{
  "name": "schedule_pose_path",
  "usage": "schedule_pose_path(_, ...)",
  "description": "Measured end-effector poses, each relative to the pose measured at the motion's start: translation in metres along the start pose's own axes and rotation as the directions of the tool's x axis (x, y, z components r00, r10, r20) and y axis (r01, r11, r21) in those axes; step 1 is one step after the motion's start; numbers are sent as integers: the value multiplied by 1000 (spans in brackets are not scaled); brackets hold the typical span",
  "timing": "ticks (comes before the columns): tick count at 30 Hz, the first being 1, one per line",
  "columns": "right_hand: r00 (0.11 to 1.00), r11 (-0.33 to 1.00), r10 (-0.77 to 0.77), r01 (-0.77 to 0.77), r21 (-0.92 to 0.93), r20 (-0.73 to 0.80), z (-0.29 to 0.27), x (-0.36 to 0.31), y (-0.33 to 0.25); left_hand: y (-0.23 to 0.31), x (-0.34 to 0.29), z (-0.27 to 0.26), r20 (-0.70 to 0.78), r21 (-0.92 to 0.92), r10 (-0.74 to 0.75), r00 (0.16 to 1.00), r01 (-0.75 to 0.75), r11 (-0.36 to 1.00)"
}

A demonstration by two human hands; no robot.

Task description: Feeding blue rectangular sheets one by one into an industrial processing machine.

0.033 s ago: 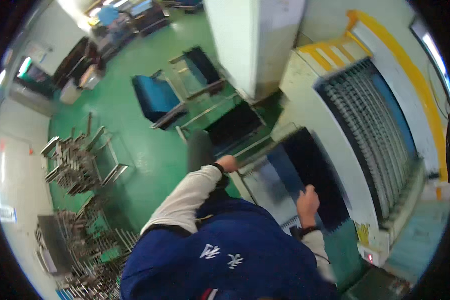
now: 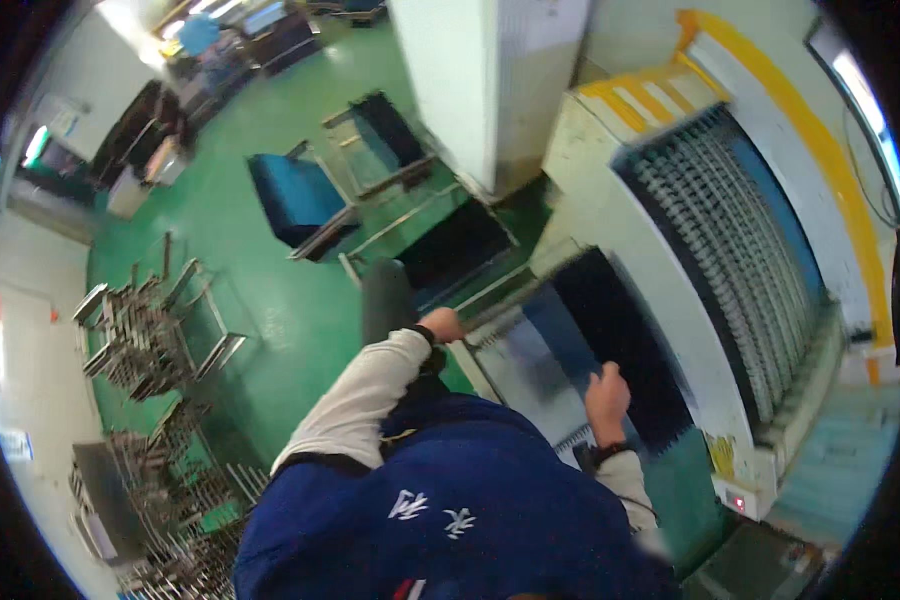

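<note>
My left hand (image 2: pixel 441 324) is closed like a fist, thumb side up, near the corner of a low rack cart (image 2: pixel 480 374). Whether it touches the frame I cannot tell. My right hand (image 2: pixel 607 400) hovers or rests above the same rack, fingers curled, beside its dark toothed side panel (image 2: pixel 625 345). A blue-grey strip (image 2: pixel 558 335) and a pale flat plate (image 2: pixel 530 362) lie left of that panel. What either hand holds, if anything, is hidden and slightly blurred.
A machine (image 2: pixel 610 190) with a slatted roller opening (image 2: pixel 740 260) stands at the right. More frame carts (image 2: pixel 390 135), one with a blue panel (image 2: pixel 302 195), stand ahead by a white pillar (image 2: pixel 450 80). Stacked metal frames (image 2: pixel 145 340) fill the left side of the green floor (image 2: pixel 280 330).
The whole view has shifted slightly, so the surroundings sit a little further left. Both hands keep nearly the same pose.
</note>
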State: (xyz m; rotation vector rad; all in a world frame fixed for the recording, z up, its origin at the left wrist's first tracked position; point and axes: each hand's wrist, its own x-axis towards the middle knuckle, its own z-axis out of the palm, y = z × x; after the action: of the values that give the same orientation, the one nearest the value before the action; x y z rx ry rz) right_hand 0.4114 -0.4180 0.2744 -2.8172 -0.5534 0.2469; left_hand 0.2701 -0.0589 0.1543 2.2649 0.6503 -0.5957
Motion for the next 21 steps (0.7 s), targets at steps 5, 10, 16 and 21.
schedule_pose_path(5,999,998,-35,35,-58,-1,22,15,16,8,-15,-14,64,-259,-12,998,29,965)
schedule_pose_path(10,991,989,-135,135,-57,15,-8,11,7,-3,-11,-3,64,-340,-35,997,54,939)
schedule_pose_path(16,959,975,-223,217,-53,-173,-137,-1,-10,-1,-10,-6,68,-261,-3,998,21,965)
schedule_pose_path(21,942,997,-60,73,28,-331,-222,3,40,-5,-2,-4,96,-163,10,995,6,987)
